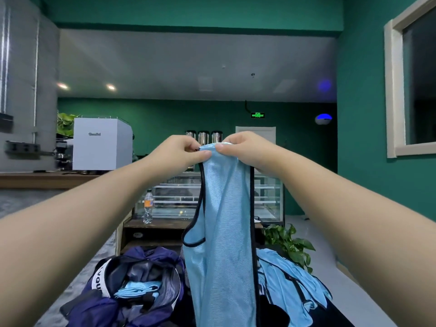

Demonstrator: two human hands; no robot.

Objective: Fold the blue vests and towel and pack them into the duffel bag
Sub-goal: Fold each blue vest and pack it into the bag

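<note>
Left hand (182, 151) and right hand (238, 147) pinch blue vest (223, 232) top, raised at 12 o'clock. Match straps, halve lengthwise, lower toward duffel bag (132, 286) at 7 o'clock.

The room is evenly and fairly brightly lit. Two ceiling spots (62, 86) glow at upper left with soft flare, and a blue lamp (323, 118) casts a blue haze above itself. Wide-angle distortion bends the window frame (392, 90) and stretches the forearms. Fine detail is soft and slightly blurred throughout; shadows are faint.
</note>
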